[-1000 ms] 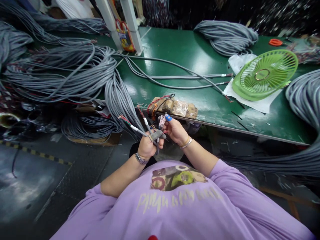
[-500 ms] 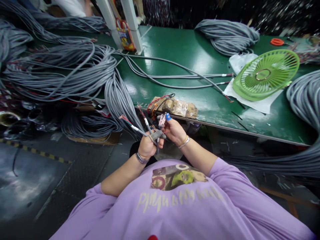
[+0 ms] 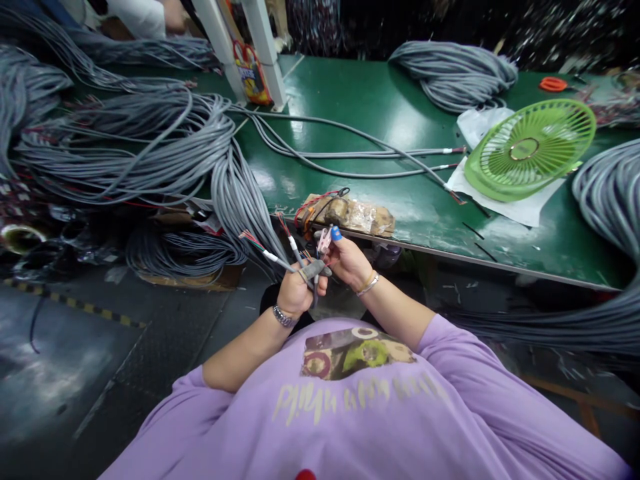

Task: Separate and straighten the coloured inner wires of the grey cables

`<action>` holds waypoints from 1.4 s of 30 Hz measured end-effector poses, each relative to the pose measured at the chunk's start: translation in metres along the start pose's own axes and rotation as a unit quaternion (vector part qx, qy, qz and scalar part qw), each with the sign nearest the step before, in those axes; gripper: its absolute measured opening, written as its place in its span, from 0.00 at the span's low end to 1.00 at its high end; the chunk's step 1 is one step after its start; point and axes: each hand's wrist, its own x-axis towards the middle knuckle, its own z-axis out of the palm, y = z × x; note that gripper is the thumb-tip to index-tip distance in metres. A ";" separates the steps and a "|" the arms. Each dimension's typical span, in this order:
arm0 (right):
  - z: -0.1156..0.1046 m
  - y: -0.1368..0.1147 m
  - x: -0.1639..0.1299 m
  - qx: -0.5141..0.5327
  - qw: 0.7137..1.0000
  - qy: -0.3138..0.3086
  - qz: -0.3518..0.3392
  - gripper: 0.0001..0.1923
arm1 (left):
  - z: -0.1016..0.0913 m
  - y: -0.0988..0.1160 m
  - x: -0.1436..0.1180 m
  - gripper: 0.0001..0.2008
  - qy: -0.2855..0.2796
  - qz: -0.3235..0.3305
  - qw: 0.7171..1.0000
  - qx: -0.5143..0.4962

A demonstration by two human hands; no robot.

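My left hand point(image 3: 296, 293) is closed around grey cables point(image 3: 278, 261) just in front of the bench edge. Their split ends show thin coloured wires point(image 3: 254, 241) and white bands, pointing up and left. Something grey covers a finger or thumb of that hand. Close beside it, my right hand point(image 3: 353, 267), with a blue cover on the thumb tip, is pinched on a small pale pink piece point(image 3: 325, 240) whose kind I cannot make out. Thin wires run between the two hands, partly hidden by fingers.
A taped brown block point(image 3: 360, 217) lies on the edge of the green bench point(image 3: 340, 87). Big grey cable bundles point(image 3: 165, 147) hang over the left side. A green fan point(image 3: 530, 150) stands right, with orange-handled scissors point(image 3: 554, 84) behind. Another person's arm point(image 3: 174, 17) shows at upper left.
Both hands keep almost the same place and grip. The view has shifted very slightly, and the other person's arm at upper left shows a little more.
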 end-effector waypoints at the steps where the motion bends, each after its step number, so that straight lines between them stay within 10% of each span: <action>1: 0.000 0.001 0.000 0.001 1.000 -0.002 0.000 0.20 | 0.000 -0.001 0.001 0.14 0.000 -0.001 1.000 0.001; 13: -0.005 -0.008 -0.009 0.010 0.993 -0.042 0.108 0.25 | 0.005 0.000 -0.013 0.15 0.012 0.046 0.998 0.033; 22: -0.008 -0.005 -0.011 -0.052 0.998 -0.023 0.023 0.17 | 0.008 -0.002 -0.010 0.15 0.052 0.078 0.996 -0.003; 32: -0.012 -0.009 -0.028 -0.144 0.977 -0.130 0.088 0.20 | 0.006 -0.008 -0.009 0.16 0.072 0.070 0.995 -0.001; 42: -0.009 -0.014 -0.039 -0.262 0.963 -0.061 0.006 0.13 | -0.006 -0.013 -0.013 0.17 0.010 0.026 0.995 0.095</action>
